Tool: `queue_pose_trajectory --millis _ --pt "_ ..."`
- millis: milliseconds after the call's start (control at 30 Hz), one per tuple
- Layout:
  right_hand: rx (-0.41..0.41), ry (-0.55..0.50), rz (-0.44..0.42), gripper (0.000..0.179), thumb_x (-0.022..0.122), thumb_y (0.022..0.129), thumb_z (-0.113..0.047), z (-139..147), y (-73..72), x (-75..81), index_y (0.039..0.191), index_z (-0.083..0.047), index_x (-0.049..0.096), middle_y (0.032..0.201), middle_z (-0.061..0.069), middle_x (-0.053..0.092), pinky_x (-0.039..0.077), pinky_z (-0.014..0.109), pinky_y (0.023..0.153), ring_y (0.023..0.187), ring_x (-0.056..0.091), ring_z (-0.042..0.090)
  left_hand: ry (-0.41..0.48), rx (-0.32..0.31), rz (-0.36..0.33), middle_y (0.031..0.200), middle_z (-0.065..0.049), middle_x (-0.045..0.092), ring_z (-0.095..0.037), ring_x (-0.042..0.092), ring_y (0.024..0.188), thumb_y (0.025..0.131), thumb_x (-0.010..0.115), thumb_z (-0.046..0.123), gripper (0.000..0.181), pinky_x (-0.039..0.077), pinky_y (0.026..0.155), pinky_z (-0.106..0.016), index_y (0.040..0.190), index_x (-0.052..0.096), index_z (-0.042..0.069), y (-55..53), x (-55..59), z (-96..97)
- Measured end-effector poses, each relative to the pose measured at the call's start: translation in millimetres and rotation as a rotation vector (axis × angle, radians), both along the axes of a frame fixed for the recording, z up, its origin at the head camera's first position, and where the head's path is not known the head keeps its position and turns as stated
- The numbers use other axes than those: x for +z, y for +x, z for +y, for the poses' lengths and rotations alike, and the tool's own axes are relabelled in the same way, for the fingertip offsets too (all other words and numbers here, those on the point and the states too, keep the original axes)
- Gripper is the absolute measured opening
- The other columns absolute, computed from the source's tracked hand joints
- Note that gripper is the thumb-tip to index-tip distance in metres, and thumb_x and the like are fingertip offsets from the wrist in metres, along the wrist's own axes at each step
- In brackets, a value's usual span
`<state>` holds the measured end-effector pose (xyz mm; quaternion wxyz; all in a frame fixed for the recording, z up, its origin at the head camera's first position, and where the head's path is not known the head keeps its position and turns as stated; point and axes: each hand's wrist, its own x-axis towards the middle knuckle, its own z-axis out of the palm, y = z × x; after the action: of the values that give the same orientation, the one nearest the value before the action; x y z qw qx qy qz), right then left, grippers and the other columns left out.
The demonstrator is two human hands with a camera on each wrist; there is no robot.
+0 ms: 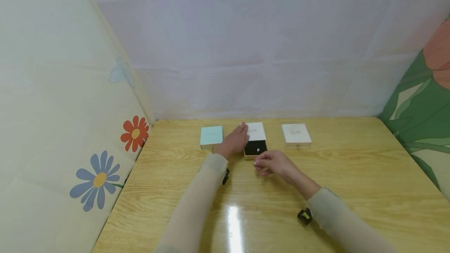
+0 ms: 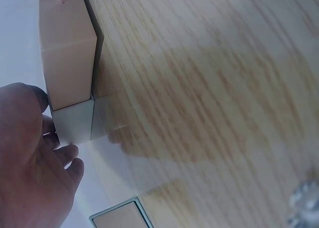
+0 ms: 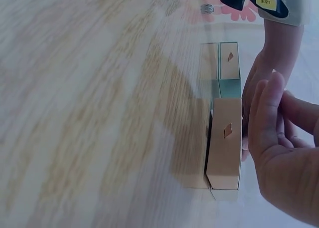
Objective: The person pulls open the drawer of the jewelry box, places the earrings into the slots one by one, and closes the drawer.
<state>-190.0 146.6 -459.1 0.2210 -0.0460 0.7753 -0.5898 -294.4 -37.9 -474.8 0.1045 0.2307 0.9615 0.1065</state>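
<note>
A white drawer box [image 1: 256,131] stands pulled partway out, so its black-lined drawer [image 1: 251,148] shows. On the black lining sits a small shiny piece of jewellery [image 1: 258,150]. My left hand [image 1: 236,140] holds the white sleeve at its left side; in the left wrist view, its thumb and fingers reach around the sleeve's end [image 2: 73,122]. Just in front of the drawer, my right hand [image 1: 275,163] pinches a small pale piece [image 1: 255,163] between thumb and fingertips. Most of that piece is hidden by the fingers, so I cannot tell its kind.
A light blue box [image 1: 211,136] lies left of my left hand, and another white box [image 1: 296,134] lies to the right. All of them rest on a wood-grain table [image 1: 267,214]. A pale cloth wall [image 1: 260,50] rises behind the table.
</note>
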Motion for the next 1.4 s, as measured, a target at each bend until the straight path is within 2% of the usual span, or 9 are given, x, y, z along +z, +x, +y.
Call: queue_pose_trajectory --millis 233,533,767,1033,1400 --pt "-0.02 -0.014 -0.021 0.02 0.057 0.103 -0.008 -1 -3.7 0.6 0.111 0.008 0.066 0.103 0.018 0.073 0.064 0.037 0.077 0.09 0.072 0.021 -0.002 -0.006 0.0 0.17 -0.012 0.008 -0.024 0.009 0.157 0.113 0.024 0.032 0.058 0.013 0.127 -0.034 0.162 0.011 0.004 -1.6 -2.4 -0.5" --pt "-0.03 -0.064 -0.025 0.025 0.056 0.103 -0.008 0 -9.7 1.3 0.117 0.013 0.061 0.104 0.018 0.071 0.064 0.037 0.078 0.09 0.07 0.018 -0.007 -0.003 0.001 0.17 -0.012 0.008 -0.022 0.009 0.157 0.113 0.024 0.032 0.058 0.013 0.127 -0.032 0.162 0.012 0.004 -0.6 -1.3 -0.1" --pt "-0.055 -0.041 -0.017 0.028 0.058 0.103 -0.008 -2 -14.4 3.9 0.121 0.012 0.061 0.1 0.016 0.07 0.064 0.035 0.078 0.087 0.069 0.017 -0.036 -0.021 0.02 0.17 -0.014 0.01 -0.024 0.011 0.156 0.113 0.023 0.03 0.057 0.014 0.127 -0.033 0.162 0.013 0.002 -0.7 -0.3 0.6" --pt "-0.057 0.025 0.021 0.028 0.058 0.103 -0.009 -6 -26.9 5.4 0.12 0.013 0.064 0.103 0.022 0.072 0.064 0.033 0.074 0.084 0.071 0.015 -0.007 -0.009 0.013 0.17 -0.013 0.009 -0.023 0.011 0.157 0.113 0.024 0.032 0.058 0.013 0.127 -0.032 0.162 0.013 0.003 -2.2 -3.0 0.2" --pt "-0.013 0.069 -0.051 0.028 0.053 0.106 -0.011 -5 -41.2 8.8 0.119 0.012 0.063 0.099 0.02 0.072 0.064 0.034 0.072 0.079 0.071 0.017 -0.005 -0.013 0.023 0.17 -0.014 0.01 -0.025 0.012 0.156 0.113 0.026 0.032 0.058 0.014 0.127 -0.035 0.162 0.013 0.002 -2.5 -3.9 0.0"
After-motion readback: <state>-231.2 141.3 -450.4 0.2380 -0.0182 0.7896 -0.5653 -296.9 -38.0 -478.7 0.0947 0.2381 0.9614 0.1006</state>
